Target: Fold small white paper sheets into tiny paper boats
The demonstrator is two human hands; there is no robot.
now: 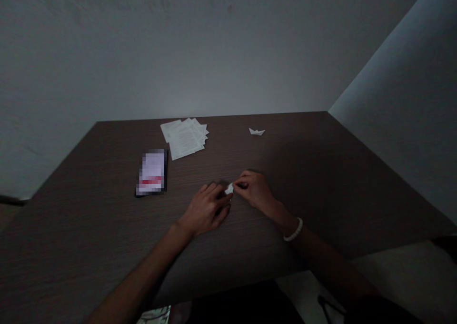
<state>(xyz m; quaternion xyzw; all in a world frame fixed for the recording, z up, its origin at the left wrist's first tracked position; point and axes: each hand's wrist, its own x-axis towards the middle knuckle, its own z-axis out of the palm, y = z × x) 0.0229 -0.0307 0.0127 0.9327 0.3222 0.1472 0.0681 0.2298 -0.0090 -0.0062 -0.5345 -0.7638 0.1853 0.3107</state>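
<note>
Between my two hands, near the middle of the table, is a small folded piece of white paper (229, 189). My left hand (207, 207) has its fingers closed on the paper's left side, low over the tabletop. On the other side, my right hand (255, 189) pinches the paper's right edge between thumb and forefinger. My fingers cover much of the paper, so its exact shape is hard to make out. Farther back, a little to the right, a small white paper boat (257, 132) stands on the table by itself.
Several printed paper sheets (185, 140) lie fanned out at the back left. In front of them rests a phone (153, 171) with a lit, blurred screen. The dark wooden table (321, 171) meets a wall (214, 52) at its far edge.
</note>
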